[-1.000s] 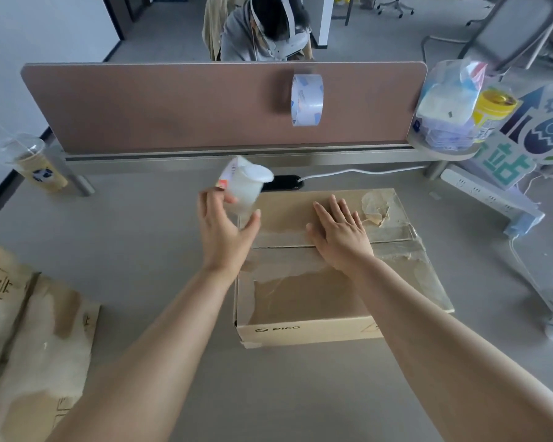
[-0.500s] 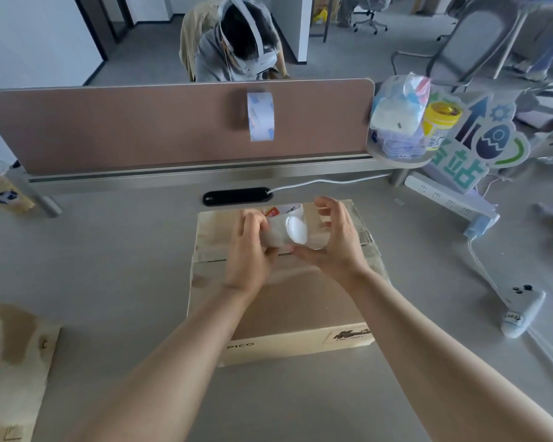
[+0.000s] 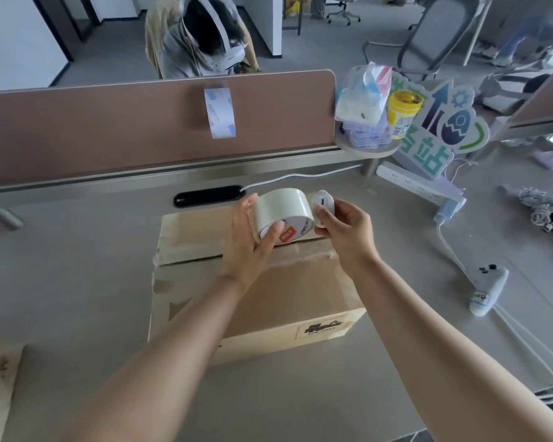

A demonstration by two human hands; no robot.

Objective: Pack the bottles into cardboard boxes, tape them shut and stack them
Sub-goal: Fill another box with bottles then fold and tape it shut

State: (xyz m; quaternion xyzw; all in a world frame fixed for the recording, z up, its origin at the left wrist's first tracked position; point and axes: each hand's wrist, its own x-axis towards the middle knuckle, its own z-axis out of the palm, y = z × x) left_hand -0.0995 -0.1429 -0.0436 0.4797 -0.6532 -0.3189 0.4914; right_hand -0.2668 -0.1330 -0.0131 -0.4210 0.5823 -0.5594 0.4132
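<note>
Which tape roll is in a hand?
The white roll over the box, gripped by the left hand. The patterned roll hangs on the divider.

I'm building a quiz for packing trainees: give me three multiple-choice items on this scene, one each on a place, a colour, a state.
1. Where is the whitish tape roll with the red label? A in the left hand; B on the floor; C inside a drawer.
2. What colour is the lid of the round plastic jar? A blue; B yellow; C black.
3. How are the top flaps of the brown cardboard box? A wide open; B folded shut; C torn off.
Key: 1 A, fingers curl round it; 2 B, lid shows yellow; 3 B, flaps lie flat.
</note>
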